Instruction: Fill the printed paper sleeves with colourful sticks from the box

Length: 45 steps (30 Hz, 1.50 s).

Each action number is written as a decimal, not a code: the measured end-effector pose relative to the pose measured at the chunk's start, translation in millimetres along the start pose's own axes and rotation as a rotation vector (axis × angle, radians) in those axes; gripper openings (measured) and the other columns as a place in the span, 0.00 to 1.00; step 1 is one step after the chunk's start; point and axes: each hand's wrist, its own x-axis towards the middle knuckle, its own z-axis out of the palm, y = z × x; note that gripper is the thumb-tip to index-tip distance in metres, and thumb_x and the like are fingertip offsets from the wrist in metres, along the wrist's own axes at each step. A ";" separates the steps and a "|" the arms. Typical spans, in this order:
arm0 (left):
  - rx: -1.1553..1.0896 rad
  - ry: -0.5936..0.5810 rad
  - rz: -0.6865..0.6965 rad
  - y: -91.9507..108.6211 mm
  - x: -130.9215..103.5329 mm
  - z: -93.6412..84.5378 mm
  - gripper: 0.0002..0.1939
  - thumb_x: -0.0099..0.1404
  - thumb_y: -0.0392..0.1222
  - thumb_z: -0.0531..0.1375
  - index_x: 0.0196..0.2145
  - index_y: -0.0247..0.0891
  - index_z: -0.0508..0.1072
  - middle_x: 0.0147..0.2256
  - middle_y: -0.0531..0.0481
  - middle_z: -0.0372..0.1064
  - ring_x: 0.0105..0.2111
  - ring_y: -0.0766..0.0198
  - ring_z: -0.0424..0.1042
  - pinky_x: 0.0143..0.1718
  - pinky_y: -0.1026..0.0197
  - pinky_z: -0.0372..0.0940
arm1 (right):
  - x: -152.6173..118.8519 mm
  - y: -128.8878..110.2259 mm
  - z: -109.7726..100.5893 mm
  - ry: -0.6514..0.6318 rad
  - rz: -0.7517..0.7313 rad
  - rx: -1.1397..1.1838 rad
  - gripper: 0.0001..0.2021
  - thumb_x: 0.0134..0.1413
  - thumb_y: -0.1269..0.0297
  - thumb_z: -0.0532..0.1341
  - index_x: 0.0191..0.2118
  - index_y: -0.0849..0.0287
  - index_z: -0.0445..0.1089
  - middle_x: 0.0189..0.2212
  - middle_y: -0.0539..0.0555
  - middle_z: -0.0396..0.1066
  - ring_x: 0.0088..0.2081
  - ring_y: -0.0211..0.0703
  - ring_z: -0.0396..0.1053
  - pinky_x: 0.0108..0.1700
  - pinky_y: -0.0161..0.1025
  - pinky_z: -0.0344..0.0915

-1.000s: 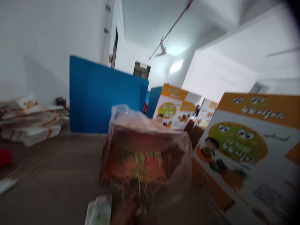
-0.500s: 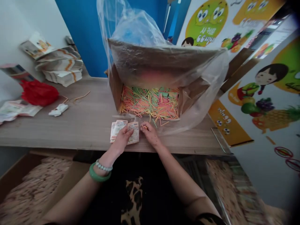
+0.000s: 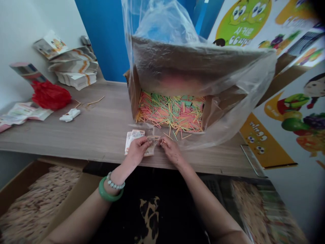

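Observation:
My left hand (image 3: pixel 139 148) is closed on a small printed packet (image 3: pixel 153 139), thumb on top, with the packet raised and tilted near the table's front. My right hand (image 3: pixel 170 148) is closed in a pinch at the packet's right edge. Bits of colour show at its fingertips, like the ends of short coloured sticks, mostly hidden by the fingers. More small printed packets (image 3: pixel 129 141) lie flat and overlapping beneath and left of my left hand. Just beyond both hands, a heap of thin pink, green, yellow and orange sticks (image 3: pixel 172 112) fills the bottom of a box.
The cardboard box (image 3: pixel 135 91) lies on its side, lined with clear plastic (image 3: pixel 223 135) that spills onto the table (image 3: pixel 101 135). At left are a red plastic bag (image 3: pixel 50 95), a crumpled white tissue (image 3: pixel 69 114) and stacked printed sheets (image 3: pixel 76 67). An open carton (image 3: pixel 68 200) stands below.
The left hand has lifted the packet off the table and tilted it. The right hand has come against its edge. The camera view has shifted slightly left.

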 end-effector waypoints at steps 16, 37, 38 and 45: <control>-0.060 -0.057 -0.155 1.3 -2.1 -14.6 0.11 0.56 0.45 0.64 0.21 0.38 0.72 0.19 0.54 0.62 0.19 0.67 0.60 0.22 0.62 0.56 | 9.2 -58.8 -9.8 0.262 -0.038 0.452 0.05 0.63 0.59 0.57 0.38 0.54 0.65 0.34 0.51 0.78 0.36 0.42 0.73 0.42 0.41 0.65; -0.076 -0.170 -0.265 23.7 -0.2 4.2 0.16 0.50 0.53 0.68 0.26 0.36 0.74 0.18 0.56 0.63 0.17 0.70 0.59 0.17 0.65 0.58 | 14.4 -71.0 -4.1 0.110 -0.033 0.619 0.06 0.59 0.59 0.60 0.35 0.54 0.67 0.38 0.52 0.79 0.49 0.45 0.73 0.55 0.47 0.64; -0.092 -0.190 -0.265 23.7 -0.1 4.5 0.17 0.51 0.53 0.68 0.28 0.36 0.75 0.19 0.55 0.65 0.17 0.70 0.59 0.18 0.65 0.59 | 14.4 -68.4 -4.8 0.080 0.000 0.607 0.06 0.58 0.59 0.61 0.33 0.55 0.68 0.40 0.53 0.79 0.51 0.45 0.72 0.55 0.47 0.63; -0.146 -0.205 -0.032 20.7 15.0 16.3 0.17 0.59 0.54 0.64 0.27 0.36 0.77 0.30 0.48 0.73 0.36 0.60 0.70 0.39 0.59 0.64 | 26.1 -59.0 -10.9 0.025 0.048 0.573 0.06 0.52 0.60 0.63 0.35 0.55 0.73 0.50 0.54 0.76 0.55 0.46 0.70 0.58 0.46 0.62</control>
